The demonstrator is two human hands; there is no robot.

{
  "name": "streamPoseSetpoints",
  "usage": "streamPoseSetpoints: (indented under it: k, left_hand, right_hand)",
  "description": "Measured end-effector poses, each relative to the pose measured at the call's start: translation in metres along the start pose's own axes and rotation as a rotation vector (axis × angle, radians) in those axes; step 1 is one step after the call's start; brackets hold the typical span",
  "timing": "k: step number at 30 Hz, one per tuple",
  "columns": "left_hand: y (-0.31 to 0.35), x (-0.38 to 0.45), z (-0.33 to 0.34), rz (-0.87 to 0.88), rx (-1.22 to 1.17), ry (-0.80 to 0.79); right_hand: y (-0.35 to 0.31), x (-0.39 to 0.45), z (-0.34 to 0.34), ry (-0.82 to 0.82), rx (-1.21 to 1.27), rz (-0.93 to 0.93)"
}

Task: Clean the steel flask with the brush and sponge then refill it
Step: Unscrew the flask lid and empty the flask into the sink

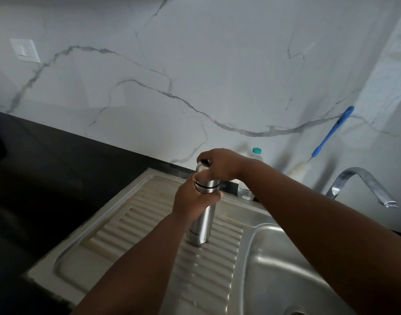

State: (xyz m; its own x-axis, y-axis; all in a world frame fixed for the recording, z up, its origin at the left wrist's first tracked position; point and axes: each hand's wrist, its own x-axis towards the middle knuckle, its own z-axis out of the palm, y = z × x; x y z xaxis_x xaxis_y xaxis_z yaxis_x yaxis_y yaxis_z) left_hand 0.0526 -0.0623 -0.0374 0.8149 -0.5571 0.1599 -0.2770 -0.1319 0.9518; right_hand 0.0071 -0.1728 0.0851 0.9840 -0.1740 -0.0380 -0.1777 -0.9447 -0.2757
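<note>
The steel flask [204, 223] is a tall, slim cylinder of brushed silver metal, with a black ring near its top and a small dark word printed low on its body. It stands upright on the ribbed draining board [149, 235] of the sink, left of the basin [297, 258], with its base on the ridges.

The left hand [190, 198] is closed around the upper part of the flask, just under the black ring, with the fingers wrapped around the body. The right hand [220, 164] comes from the right side and is closed over the cap [200, 168] at the top, with the fingertips bent down around it. Both forearms are bare and reach forward from the bottom of the view.

The draining board and basin are of dull grey steel, and the board has some pale stains between the ridges. The counter [47, 167] around it is black. The wall [195, 64] behind is white marble with grey veins. A curved metal tap [363, 185] stands at the right. A brush [331, 133] with a blue handle leans on the wall, and a clear plastic bottle [251, 173] with a green cap stands behind the right wrist.
</note>
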Motion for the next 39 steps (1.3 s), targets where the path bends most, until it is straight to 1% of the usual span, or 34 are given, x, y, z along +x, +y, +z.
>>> streamPoseSetpoints:
  k: [3, 5, 7, 9, 11, 14, 15, 18, 19, 20, 22, 25, 27, 28, 31, 33, 34, 36, 38, 39]
  left_hand:
    - [-0.008, 0.007, -0.006, 0.009, -0.033, -0.063]
    - [-0.014, 0.009, -0.009, 0.023, -0.044, -0.089]
    - [-0.016, 0.012, -0.007, 0.025, -0.035, -0.104]
    - [-0.018, 0.014, -0.005, 0.021, -0.036, -0.104]
    - [-0.02, 0.016, -0.004, 0.019, -0.048, -0.103]
    - [-0.022, 0.015, -0.004, 0.025, -0.059, -0.092]
    - [-0.021, 0.013, -0.005, 0.03, -0.061, -0.09]
    - [-0.022, 0.012, -0.005, 0.038, -0.067, -0.095]
    - [-0.022, 0.011, -0.005, 0.035, -0.069, -0.098]
    - [-0.022, 0.011, -0.006, 0.031, -0.07, -0.097]
    - [-0.022, 0.012, -0.006, 0.03, -0.069, -0.099]
    - [-0.021, 0.012, -0.007, 0.033, -0.057, -0.127]
    - [-0.019, 0.012, -0.008, 0.042, -0.047, -0.14]
    - [-0.018, 0.011, -0.008, 0.049, -0.043, -0.144]
    - [-0.015, 0.01, -0.008, 0.055, -0.036, -0.15]
    - [-0.015, 0.009, -0.009, 0.048, -0.04, -0.157]
    - [-0.017, 0.01, -0.009, 0.046, -0.045, -0.159]
    - [-0.018, 0.01, -0.009, 0.042, -0.051, -0.153]
    - [-0.018, 0.011, -0.009, 0.045, -0.053, -0.149]
    - [-0.018, 0.011, -0.009, 0.046, -0.053, -0.152]
  right_hand:
    - [0.001, -0.001, 0.0, -0.084, -0.018, -0.105]
    - [0.0, -0.006, -0.002, -0.151, 0.047, -0.148]
    - [-0.002, -0.008, -0.008, -0.227, 0.128, -0.159]
    - [-0.005, -0.005, -0.016, -0.295, 0.136, -0.155]
    - [-0.01, 0.0, -0.021, -0.314, 0.148, -0.131]
    - [-0.014, 0.004, -0.026, -0.24, 0.222, -0.013]
    - [-0.016, 0.004, -0.027, -0.212, 0.162, 0.039]
    - [-0.024, -0.002, -0.028, -0.193, -0.202, 0.135]
    - [-0.026, -0.003, -0.026, -0.184, -0.26, 0.14]
    - [-0.029, -0.004, -0.025, -0.183, -0.268, 0.126]
    - [-0.032, -0.006, -0.025, -0.225, -0.211, 0.075]
    - [-0.04, -0.014, -0.033, -0.302, 0.001, -0.009]
    - [-0.044, -0.019, -0.035, -0.263, 0.085, -0.004]
    - [-0.045, -0.02, -0.034, -0.226, 0.035, 0.026]
    - [-0.045, -0.019, -0.026, -0.114, -0.275, 0.166]
    - [-0.045, -0.02, -0.018, -0.037, -0.42, 0.173]
    - [-0.044, -0.019, -0.016, -0.014, -0.432, 0.145]
    - [-0.041, -0.019, -0.016, -0.051, -0.338, 0.076]
    - [-0.038, -0.02, -0.021, -0.133, -0.125, 0.009]
    - [-0.037, -0.021, -0.022, -0.149, -0.007, -0.012]
